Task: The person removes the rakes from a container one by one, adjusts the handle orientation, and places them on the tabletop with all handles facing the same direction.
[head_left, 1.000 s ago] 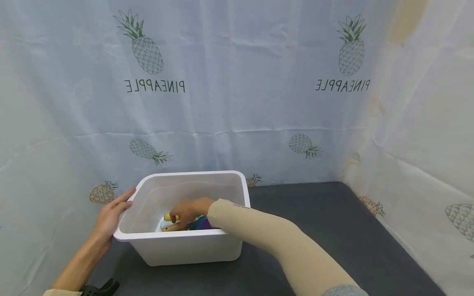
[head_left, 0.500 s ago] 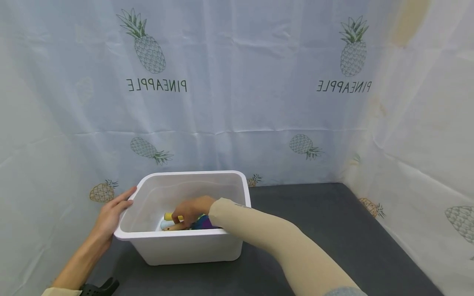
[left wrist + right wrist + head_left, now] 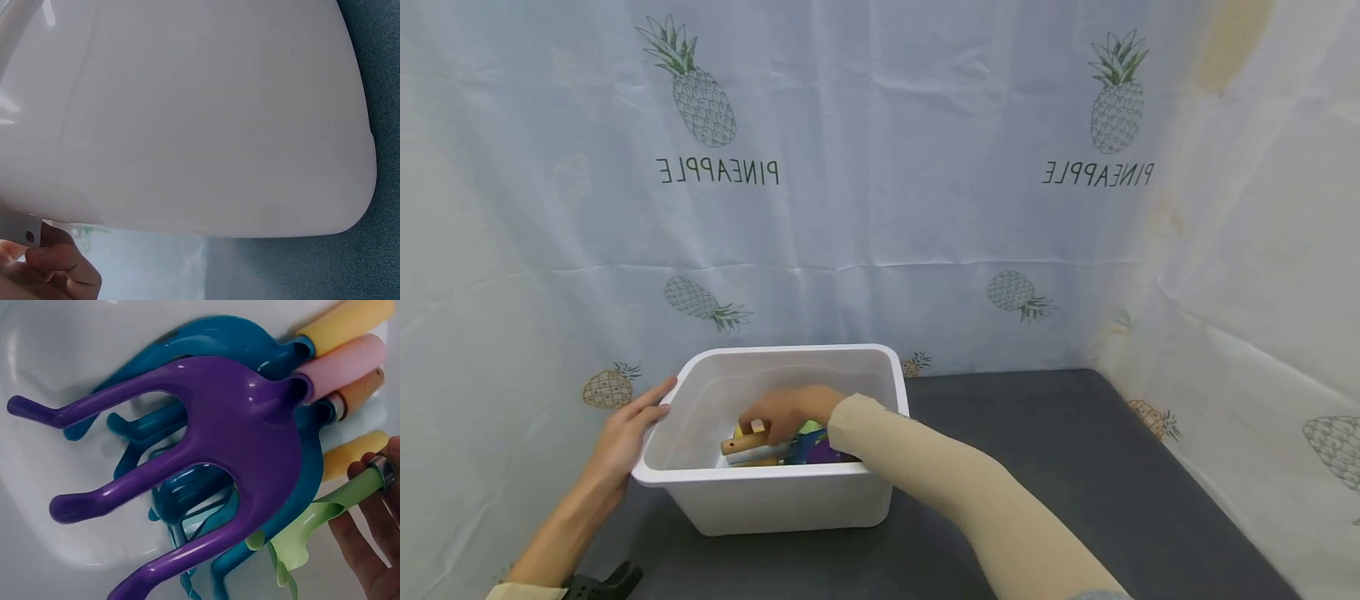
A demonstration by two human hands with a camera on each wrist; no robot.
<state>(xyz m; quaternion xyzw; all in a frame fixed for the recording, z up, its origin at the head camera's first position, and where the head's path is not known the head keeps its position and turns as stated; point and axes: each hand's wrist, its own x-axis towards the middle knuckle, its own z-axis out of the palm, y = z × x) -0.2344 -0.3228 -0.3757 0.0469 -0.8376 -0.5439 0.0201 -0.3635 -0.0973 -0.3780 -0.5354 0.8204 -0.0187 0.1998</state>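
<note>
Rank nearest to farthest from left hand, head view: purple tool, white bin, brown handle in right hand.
1. White bin: left hand grips its left side.
2. Brown handle: in the bin, held by right hand.
3. Purple tool: farther right in the bin.

The right arm wears 1 close-fitting, smooth beige fabric sleeve [image 3: 955, 475] ending at the wrist; heather-grey fabric [image 3: 1101, 595] edges its upper end. On the left forearm, 1 curved matte-black strap [image 3: 598, 586] adjoins a pale beige fabric cuff [image 3: 523, 592]. The left hand [image 3: 631, 429] and right hand [image 3: 792, 412] are bare.
</note>
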